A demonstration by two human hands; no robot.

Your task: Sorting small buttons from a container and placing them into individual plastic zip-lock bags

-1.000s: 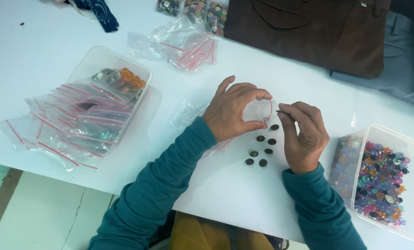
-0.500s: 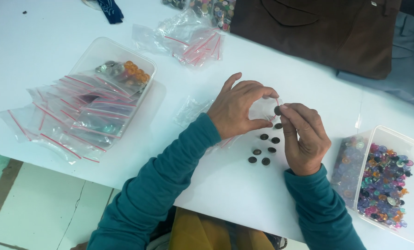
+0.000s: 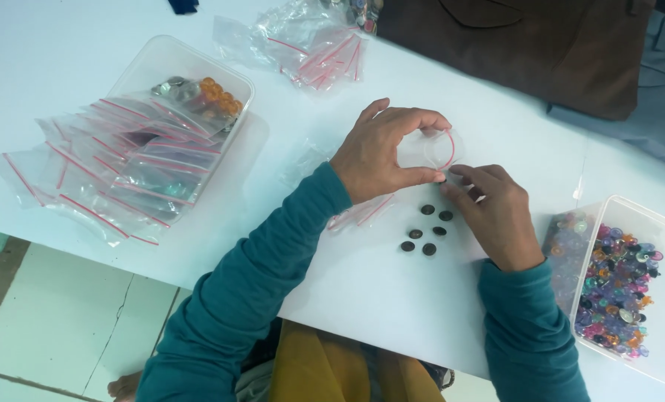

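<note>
The small clear bag with a red strip at its mouth is what we hold up over the white bench, just above the middle of the scene. Our left hand curls around it, thumb below and fingers above, so the grip is closed on the bag and its mouth stays rounded and open toward the right. Our right hand comes to that mouth from below; its fingertips are pinched together at the edge of the bag, and something small and dark seems to sit between them, but we cannot tell surely because it is too small. It looks to us that the bag is kept open this way so that a piece can go in with one hand only.

Just below the two hands, six dark round buttons lie loose on the bench, near together and easy to reach. An empty clear bag lies flat beside them, partly under our left wrist.

Farther out, on the right, a clear plastic box holds many coloured beads. On the left, another clear tub holds orange and grey pieces, and a heap of small bags with red strips spreads over it. More such bags lie at the top, beside a brown cloth bag.
</note>
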